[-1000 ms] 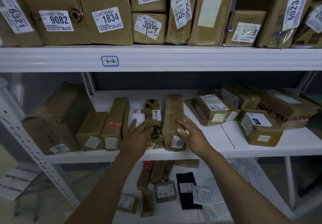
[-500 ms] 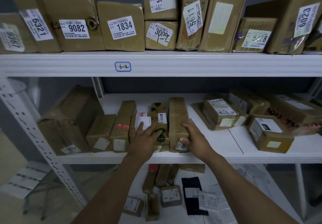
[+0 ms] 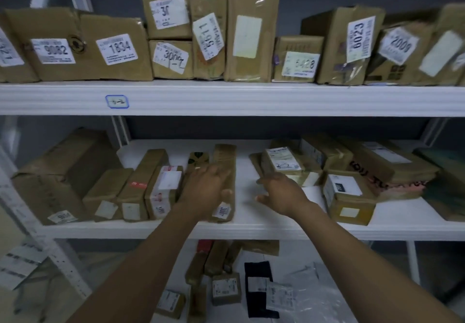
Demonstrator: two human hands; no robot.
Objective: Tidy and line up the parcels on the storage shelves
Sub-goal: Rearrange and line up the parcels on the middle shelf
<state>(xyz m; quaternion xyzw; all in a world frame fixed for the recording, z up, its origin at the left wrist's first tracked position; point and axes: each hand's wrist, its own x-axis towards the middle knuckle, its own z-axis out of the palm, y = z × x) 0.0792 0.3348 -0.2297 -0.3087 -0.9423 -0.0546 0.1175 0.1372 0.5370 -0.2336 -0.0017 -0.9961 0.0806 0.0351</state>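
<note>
Left fingers: stretched out and slightly spread, blurred by motion, lying across the top of the long narrow parcel.
Left hand: palm down over the near half of that parcel and the leaf-printed parcel beside it, gripping nothing.
Right fingers: straight and loosely together, pointing left, holding nothing.
Right hand: above bare shelf, between the long narrow parcel and the labelled stack; whether it touches the board I cannot tell.
Row on the left: brown parcels side by side, ends at the front edge, among them a white-labelled parcel.
Right cluster: parcels lying at mixed angles, with a box nearest the front.
Middle shelf: white, carrying both groups.
Upper shelf: upright parcels with numbered labels facing out, such as parcel 1834.
</note>
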